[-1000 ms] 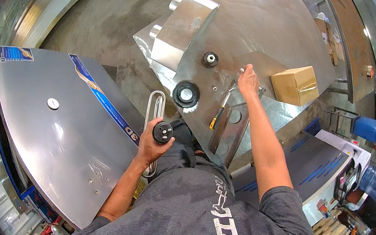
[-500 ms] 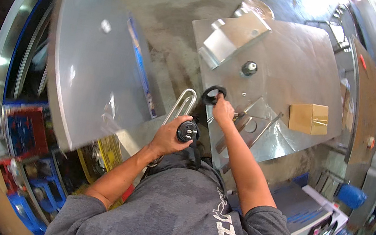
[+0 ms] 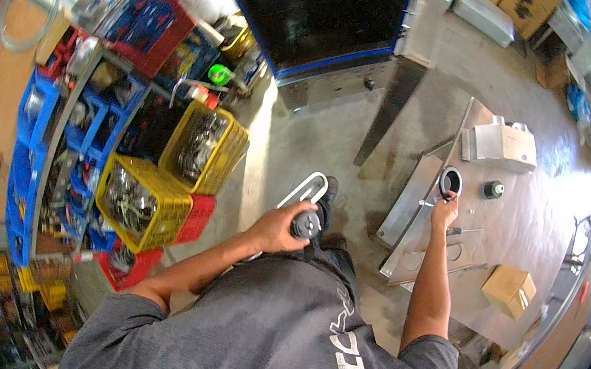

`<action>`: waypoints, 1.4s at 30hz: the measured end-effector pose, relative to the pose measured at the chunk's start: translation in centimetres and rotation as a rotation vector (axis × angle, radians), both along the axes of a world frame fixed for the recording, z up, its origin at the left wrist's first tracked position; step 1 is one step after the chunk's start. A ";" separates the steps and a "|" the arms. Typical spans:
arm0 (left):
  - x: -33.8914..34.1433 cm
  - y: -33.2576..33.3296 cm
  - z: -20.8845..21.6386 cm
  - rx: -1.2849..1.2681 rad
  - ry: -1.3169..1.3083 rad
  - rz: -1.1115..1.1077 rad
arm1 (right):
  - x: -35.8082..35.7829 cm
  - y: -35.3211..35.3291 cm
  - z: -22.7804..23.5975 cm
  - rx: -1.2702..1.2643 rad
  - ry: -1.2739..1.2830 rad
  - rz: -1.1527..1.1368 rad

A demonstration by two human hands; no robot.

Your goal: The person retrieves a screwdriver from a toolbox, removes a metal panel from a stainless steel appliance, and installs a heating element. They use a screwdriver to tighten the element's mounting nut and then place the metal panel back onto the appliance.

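Observation:
My left hand (image 3: 275, 229) is closed round a heating element with a round black cap (image 3: 305, 224) facing up. The element's bent metal tube (image 3: 308, 185) extends beyond my fingers, over the floor. Out to the right, my right hand (image 3: 445, 213) pinches the near edge of a black ring (image 3: 443, 184), held above the left part of a metal worktable (image 3: 535, 220). Just right of the ring stands a small dark bottle (image 3: 493, 189). A screwdriver (image 3: 463, 231) lies by my right wrist, near flat sheet-metal pieces with round holes (image 3: 430, 266).
A bent sheet-metal housing (image 3: 501, 145) rests on the table's far side, a cardboard box (image 3: 509, 290) on its near side. Leftward are yellow crates (image 3: 213, 149) of metal parts, a red crate (image 3: 126, 266) and blue bins (image 3: 28, 160). A dark blue-edged panel (image 3: 314, 11) stands ahead.
My view has swung left, bringing the crates and bins into sight and shifting the worktable rightward. Both hands keep their hold; the grey surface formerly at left is no longer beside me.

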State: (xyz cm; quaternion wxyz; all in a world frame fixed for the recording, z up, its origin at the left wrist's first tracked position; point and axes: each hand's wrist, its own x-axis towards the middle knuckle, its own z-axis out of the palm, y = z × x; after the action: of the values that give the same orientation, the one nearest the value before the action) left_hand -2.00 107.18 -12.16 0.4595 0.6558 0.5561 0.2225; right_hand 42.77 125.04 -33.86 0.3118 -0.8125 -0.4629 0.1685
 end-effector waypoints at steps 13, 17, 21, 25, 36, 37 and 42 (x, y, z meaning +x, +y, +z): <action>-10.7 3.1 -4.1 -0.137 -0.450 0.243 | -19.8 -13.4 9.6 -0.028 0.589 0.082; -11.9 6.7 -4.6 -0.259 -0.424 0.023 | -24.4 -13.3 16.3 -0.017 0.545 0.170; -10.3 11.1 -4.9 -0.593 -0.487 -0.127 | -27.3 -12.6 20.5 0.122 0.303 0.406; -6.8 15.1 -4.4 -0.706 -0.436 -0.335 | -28.3 -12.5 21.9 0.011 0.135 0.536; 5.7 14.7 -3.8 -0.791 -0.282 -0.303 | -17.7 -17.9 22.4 0.042 0.081 0.428; 6.7 14.6 -4.0 -0.832 -0.341 -0.311 | -15.5 -18.0 21.8 0.136 0.210 0.367; 9.0 14.2 -5.1 -0.787 -0.411 -0.234 | -0.3 -21.1 16.8 0.182 1.192 -0.200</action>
State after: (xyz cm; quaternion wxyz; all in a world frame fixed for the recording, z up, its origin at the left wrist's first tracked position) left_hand 6.96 121.34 -17.22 0.7966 0.4318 0.4178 0.0664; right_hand 42.44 103.97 -17.07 0.5995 -0.5879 -0.1426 0.5241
